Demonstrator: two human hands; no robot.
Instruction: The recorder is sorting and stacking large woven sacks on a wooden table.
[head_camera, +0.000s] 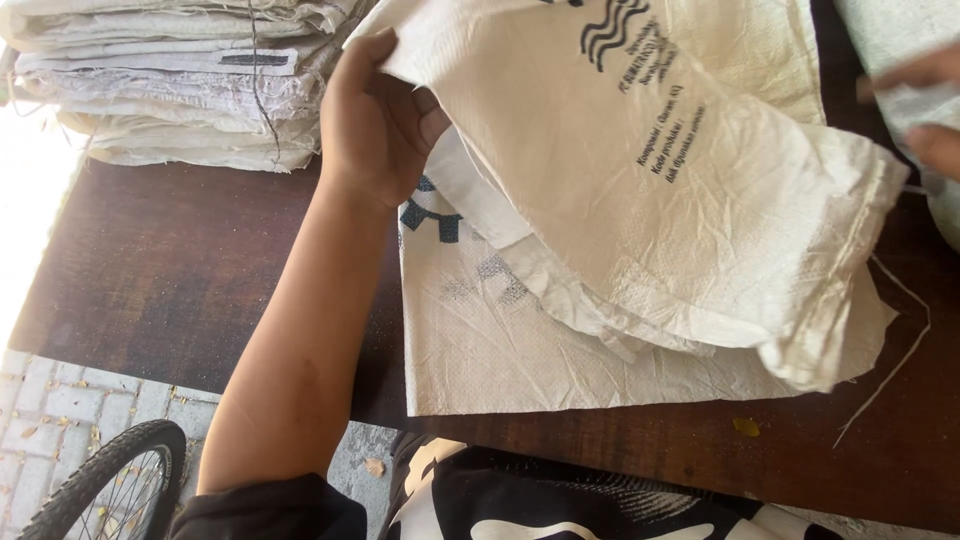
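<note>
The left hand (375, 120) grips the upper left edge of a white woven sack (660, 190). The thumb lies on top of the fabric near the corner, and the fingers (425, 115) curl beneath it, pinching the edge between them. The sack is lifted at this corner and drapes down to the right across the dark wooden table (160, 260).

The right hand (920, 105) appears only partly at the right edge of the view. Two fingertips rest against pale fabric there; whether they pinch it cannot be told.

The sack is made of woven plastic cloth, cream-white, with a fine grid texture and many creases. Dark printed lettering and a wavy mark sit near its upper middle. Its lower right edge is frayed, and a loose thread (895, 350) trails from it over the table.

A second sack (500, 350) of the same material lies flat beneath the first, with faded blue-grey print. A stack of folded sacks (170, 80) rests on the table's far left corner. A bicycle wheel (115, 485) stands on paving at the lower left.
</note>
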